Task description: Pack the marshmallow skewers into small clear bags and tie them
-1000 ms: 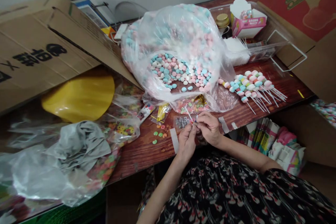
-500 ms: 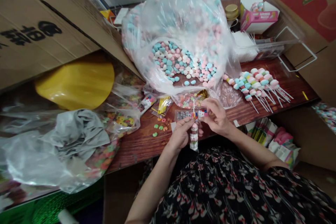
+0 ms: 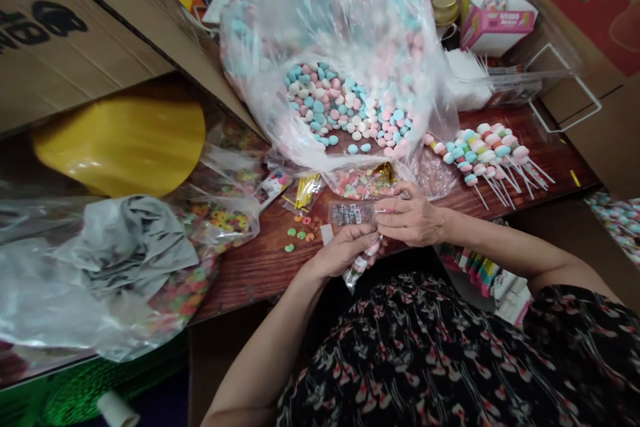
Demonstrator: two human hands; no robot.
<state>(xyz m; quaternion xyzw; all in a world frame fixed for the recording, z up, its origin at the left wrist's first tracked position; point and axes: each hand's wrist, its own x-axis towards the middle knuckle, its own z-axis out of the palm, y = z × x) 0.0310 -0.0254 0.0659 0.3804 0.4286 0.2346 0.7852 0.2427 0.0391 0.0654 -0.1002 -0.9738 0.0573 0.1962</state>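
My left hand (image 3: pixel 344 248) is closed round a candy skewer in a clear wrapper (image 3: pixel 361 265), which hangs down from the fist over the table's front edge. My right hand (image 3: pixel 411 217) pinches the top of that same wrapped skewer, fingers pressed together. Both hands meet just in front of a small clear packet of dark pieces (image 3: pixel 351 213). Behind them stands a big clear plastic bag (image 3: pixel 340 73) full of pink, blue and white candies.
A pile of finished candy skewers (image 3: pixel 484 153) lies on the wooden table (image 3: pixel 260 267) at right. A yellow dome-shaped thing (image 3: pixel 123 147), crumpled plastic bags (image 3: pixel 100 273) and cardboard boxes (image 3: pixel 65 33) crowd the left. A pink carton (image 3: pixel 493 17) and a wire-handled tray stand at the back right.
The wrapped skewer has tilted and sunk lower in my left hand. My right hand has slid to its top end. The camera has dipped slightly.
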